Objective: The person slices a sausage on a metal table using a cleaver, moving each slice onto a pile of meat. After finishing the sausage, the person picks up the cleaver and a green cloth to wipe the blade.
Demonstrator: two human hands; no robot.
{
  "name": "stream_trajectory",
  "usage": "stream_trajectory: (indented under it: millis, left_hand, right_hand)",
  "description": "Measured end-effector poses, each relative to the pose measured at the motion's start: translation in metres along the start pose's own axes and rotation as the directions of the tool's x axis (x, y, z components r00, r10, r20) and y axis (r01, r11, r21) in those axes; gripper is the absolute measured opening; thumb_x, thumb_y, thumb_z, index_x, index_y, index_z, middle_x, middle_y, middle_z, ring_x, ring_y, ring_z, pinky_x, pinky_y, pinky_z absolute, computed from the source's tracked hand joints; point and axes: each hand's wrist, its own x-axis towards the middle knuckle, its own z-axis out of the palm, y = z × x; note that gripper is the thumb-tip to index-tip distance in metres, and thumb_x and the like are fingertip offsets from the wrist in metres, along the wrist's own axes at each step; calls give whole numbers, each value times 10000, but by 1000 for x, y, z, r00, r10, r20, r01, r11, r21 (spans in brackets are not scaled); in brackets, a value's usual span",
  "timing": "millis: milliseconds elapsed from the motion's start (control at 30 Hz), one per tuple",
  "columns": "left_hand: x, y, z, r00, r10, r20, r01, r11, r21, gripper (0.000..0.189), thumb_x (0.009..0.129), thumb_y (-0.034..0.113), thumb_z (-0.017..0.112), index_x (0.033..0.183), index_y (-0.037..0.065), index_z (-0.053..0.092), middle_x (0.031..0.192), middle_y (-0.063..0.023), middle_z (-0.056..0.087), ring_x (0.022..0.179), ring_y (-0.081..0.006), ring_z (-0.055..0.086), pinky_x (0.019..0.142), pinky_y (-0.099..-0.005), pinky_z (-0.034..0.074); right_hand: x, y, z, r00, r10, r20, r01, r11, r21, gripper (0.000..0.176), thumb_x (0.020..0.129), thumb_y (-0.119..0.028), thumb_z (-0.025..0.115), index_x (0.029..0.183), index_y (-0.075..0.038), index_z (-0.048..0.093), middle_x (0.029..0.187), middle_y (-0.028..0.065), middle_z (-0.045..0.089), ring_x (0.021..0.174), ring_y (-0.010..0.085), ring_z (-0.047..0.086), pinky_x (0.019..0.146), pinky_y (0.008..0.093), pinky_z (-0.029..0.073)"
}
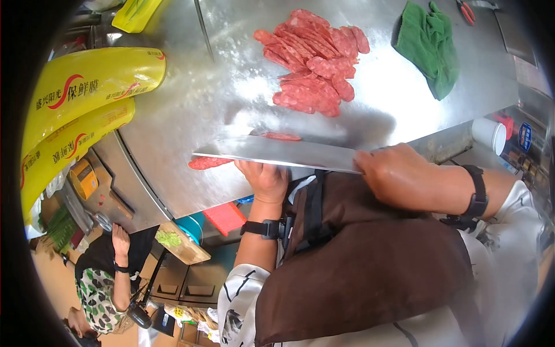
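My right hand [390, 173] is closed round the handle of a long, wide knife [289, 153], whose blade points left across the steel worktop [173, 115]. My left hand [263, 178], fingers curled, grips a red, fat-speckled sausage [207, 163] at the near side of the blade. Most of the sausage is hidden by the hand and blade; its end sticks out to the left. One thin sausage slice [281, 136] lies against the far side of the blade. Farther back lies a heap of sausage slices [315, 63], some overlapping in rows.
Yellow cling-film boxes [92, 87] lie at the left. A green cloth [428, 49] rests at the back right, near red-handled scissors [466, 13]. At lower left, a co-worker's hand [120, 240] is by another counter, near a board with chopped greens [169, 238]. A white tub [489, 136] stands right.
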Motion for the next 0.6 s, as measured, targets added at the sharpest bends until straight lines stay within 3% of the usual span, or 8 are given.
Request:
stream_trajectory:
  millis: [100,267,367,600]
  left_hand:
    - [-4,-6,-1,998,33,50,-34,999,20,439,713,99,721,1132,120,592,1139,-127,553,1108,-382,496,928,-520,354]
    - [-4,-7,-1,997,42,68,-43,999,14,441,701,77,718,1123,116,597,1136,-123,553,1101,-374,500,923,-511,356]
    - [-6,-8,-1,998,34,60,-35,999,21,454,685,49,716,1118,112,596,1128,-117,556,1079,-366,506,901,-494,364]
    - [-1,-6,1,998,60,12,-61,998,10,460,653,-15,694,1087,101,594,1111,-101,567,1045,-328,516,870,-462,372]
  right_hand:
    - [27,-2,0,997,-74,-19,74,997,4,114,731,-21,571,825,44,574,665,221,622,637,399,637,562,477,500]
    - [20,-2,-2,998,-61,-27,61,998,15,98,733,-22,565,803,45,582,663,224,624,641,403,638,575,475,502]
    - [16,-3,-5,999,27,35,-27,1000,-11,100,725,-31,578,796,39,584,671,222,630,642,401,640,574,476,502]
    - [51,-5,4,997,-79,-20,78,997,-21,102,723,-29,580,793,45,580,663,224,625,639,401,639,566,476,500]
